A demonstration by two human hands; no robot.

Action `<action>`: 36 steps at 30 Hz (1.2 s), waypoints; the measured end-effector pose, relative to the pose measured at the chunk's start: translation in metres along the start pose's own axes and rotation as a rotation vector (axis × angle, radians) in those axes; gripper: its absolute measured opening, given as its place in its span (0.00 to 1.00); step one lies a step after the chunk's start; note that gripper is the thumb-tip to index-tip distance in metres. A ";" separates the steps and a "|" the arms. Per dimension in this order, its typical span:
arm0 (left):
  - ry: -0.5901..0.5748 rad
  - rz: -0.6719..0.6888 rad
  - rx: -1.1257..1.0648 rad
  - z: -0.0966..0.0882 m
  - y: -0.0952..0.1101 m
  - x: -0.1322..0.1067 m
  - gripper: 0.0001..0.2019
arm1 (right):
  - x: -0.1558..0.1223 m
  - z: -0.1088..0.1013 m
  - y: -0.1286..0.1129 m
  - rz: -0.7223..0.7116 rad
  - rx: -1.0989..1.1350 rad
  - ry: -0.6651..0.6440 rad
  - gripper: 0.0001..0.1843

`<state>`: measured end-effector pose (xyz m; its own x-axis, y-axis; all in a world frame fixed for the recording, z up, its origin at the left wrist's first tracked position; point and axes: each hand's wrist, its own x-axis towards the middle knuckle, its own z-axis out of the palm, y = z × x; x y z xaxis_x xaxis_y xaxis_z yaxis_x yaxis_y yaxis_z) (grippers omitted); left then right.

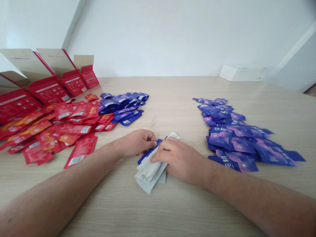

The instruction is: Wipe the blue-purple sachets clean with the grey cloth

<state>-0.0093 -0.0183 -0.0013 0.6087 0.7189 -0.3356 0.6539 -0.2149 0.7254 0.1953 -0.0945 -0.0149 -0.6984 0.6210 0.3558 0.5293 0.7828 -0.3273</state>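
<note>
Two risks: loose folds of white cloth point(149, 168) could have caught blue pouch point(147, 155) and pulled it askew; weak pinch could have let it slip. Pouch was near middle of surface point(172, 112), partly covered by cloth. Left hand point(135, 142): grip nearly closed, thumb and fingers pinching pouch edge. Right hand point(181, 158): grip closed on bunched cloth, holding it against pouch; fingertips partly hidden.

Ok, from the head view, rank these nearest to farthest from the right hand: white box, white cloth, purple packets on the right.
1. White cloth: gripped in the right hand.
2. Purple packets: overlapping pile to the right of that hand.
3. White box: at the back, on the right side.
</note>
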 end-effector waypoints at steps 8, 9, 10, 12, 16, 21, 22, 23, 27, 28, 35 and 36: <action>0.003 -0.006 -0.008 0.000 0.002 -0.001 0.12 | 0.000 -0.001 0.001 0.076 -0.007 0.032 0.17; 0.000 0.000 -0.006 0.000 0.002 -0.001 0.12 | 0.000 -0.001 0.000 0.051 -0.001 0.020 0.17; -0.006 0.006 -0.005 -0.001 0.002 -0.001 0.12 | 0.000 -0.001 -0.001 0.017 0.008 0.002 0.17; -0.011 0.013 -0.007 -0.001 0.002 -0.001 0.12 | 0.000 -0.001 -0.003 -0.032 0.017 -0.034 0.18; 0.002 0.000 -0.003 0.000 0.001 -0.001 0.13 | 0.000 -0.002 0.000 0.071 -0.011 0.009 0.18; -0.001 0.013 -0.003 0.000 0.000 0.000 0.13 | 0.001 0.000 -0.001 0.014 -0.006 -0.014 0.18; -0.004 0.015 -0.003 -0.001 0.000 0.000 0.12 | 0.001 0.000 -0.002 -0.014 -0.002 -0.031 0.18; -0.007 0.014 -0.001 -0.001 0.000 0.000 0.12 | 0.001 0.000 -0.002 -0.024 -0.003 -0.039 0.18; -0.001 -0.001 0.001 -0.001 0.001 0.000 0.13 | 0.001 -0.001 0.002 0.084 -0.031 0.019 0.18; 0.001 -0.002 0.001 -0.001 0.001 -0.001 0.13 | 0.001 -0.001 0.002 0.101 -0.034 0.029 0.18; -0.004 0.010 -0.018 0.000 0.001 -0.001 0.12 | 0.001 0.000 -0.002 -0.024 -0.001 -0.025 0.17; 0.000 0.007 -0.018 0.000 0.001 -0.001 0.12 | 0.001 0.000 -0.001 0.010 -0.008 -0.006 0.17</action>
<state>-0.0096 -0.0192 0.0001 0.6134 0.7174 -0.3301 0.6412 -0.2084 0.7385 0.1939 -0.0943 -0.0142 -0.6963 0.6282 0.3470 0.5396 0.7771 -0.3239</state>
